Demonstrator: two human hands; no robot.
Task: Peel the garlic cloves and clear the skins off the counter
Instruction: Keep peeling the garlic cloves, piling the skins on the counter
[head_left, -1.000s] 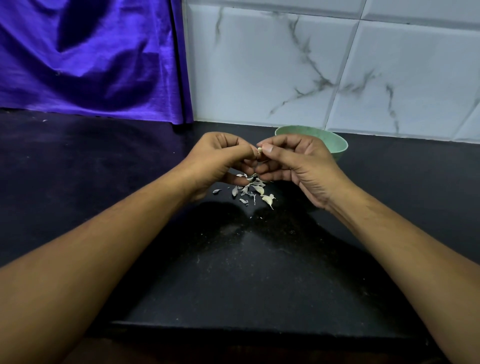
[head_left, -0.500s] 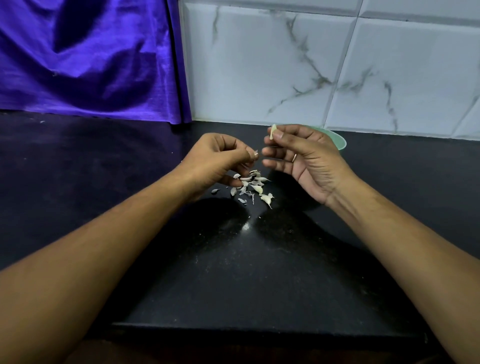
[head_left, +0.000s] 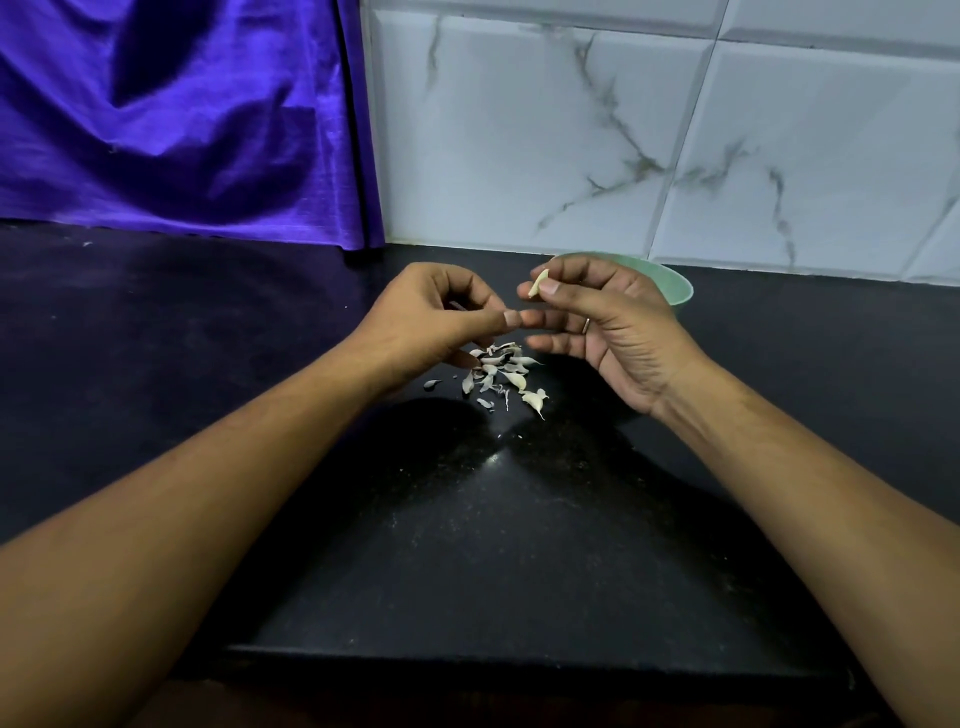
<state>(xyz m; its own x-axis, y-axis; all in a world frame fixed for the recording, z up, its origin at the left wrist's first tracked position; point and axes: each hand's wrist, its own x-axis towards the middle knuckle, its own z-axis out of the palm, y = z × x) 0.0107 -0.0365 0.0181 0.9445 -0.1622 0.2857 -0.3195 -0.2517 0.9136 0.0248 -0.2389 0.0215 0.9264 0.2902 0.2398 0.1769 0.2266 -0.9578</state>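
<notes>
My right hand (head_left: 618, 322) pinches a pale peeled garlic clove (head_left: 538, 283) between thumb and forefinger, raised in front of the green bowl (head_left: 675, 291). My left hand (head_left: 431, 317) hovers close beside it with curled fingers, and a thin sliver of garlic skin (head_left: 458, 306) shows between them. Below both hands a small heap of skins and cloves (head_left: 501, 374) lies on the black counter (head_left: 467, 545). Which pieces in the heap are cloves and which are skins is hard to tell.
The bowl stands at the back against the white marbled tile wall (head_left: 623, 130), half hidden by my right hand. A purple cloth (head_left: 182, 119) hangs at the back left. The counter's front edge (head_left: 519, 670) runs below my forearms.
My hands have come apart from working the clove together. The right hand lifted the clove up and back towards the bowl, while the left stayed over the heap.
</notes>
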